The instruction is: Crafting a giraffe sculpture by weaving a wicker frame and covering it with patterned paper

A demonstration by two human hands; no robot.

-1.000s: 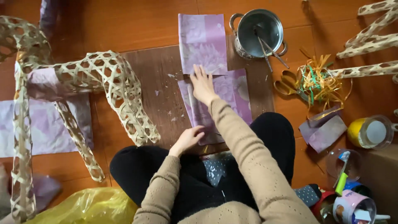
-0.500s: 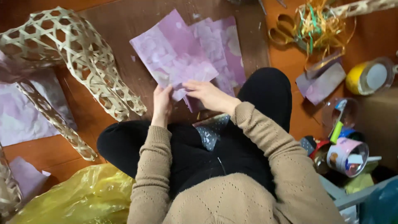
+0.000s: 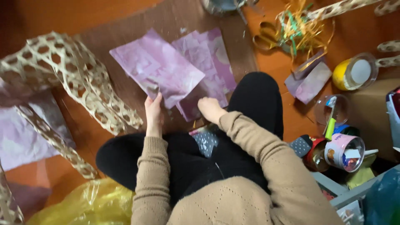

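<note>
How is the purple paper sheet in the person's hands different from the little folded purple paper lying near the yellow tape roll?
The large purple paper sheet is spread open, while the small folded purple paper is doubled over. The sheet is much bigger than the folded piece. The left hand grips the sheet's lower edge; the right hand rests by more purple sheets, whereas nobody touches the folded piece. The sheet lies on the brown mat; the folded piece lies on the orange floor. Both are pale mottled purple.

An orange wooden floor [image 3: 50, 16] carries a brown board [image 3: 175, 21]. On the board, purple paper sheets [image 3: 166, 71] lie just beyond the fingers [image 3: 155, 100]; a woven bamboo frame [image 3: 79, 79] lies left of them, scissors [image 3: 266, 39] far right.
</note>
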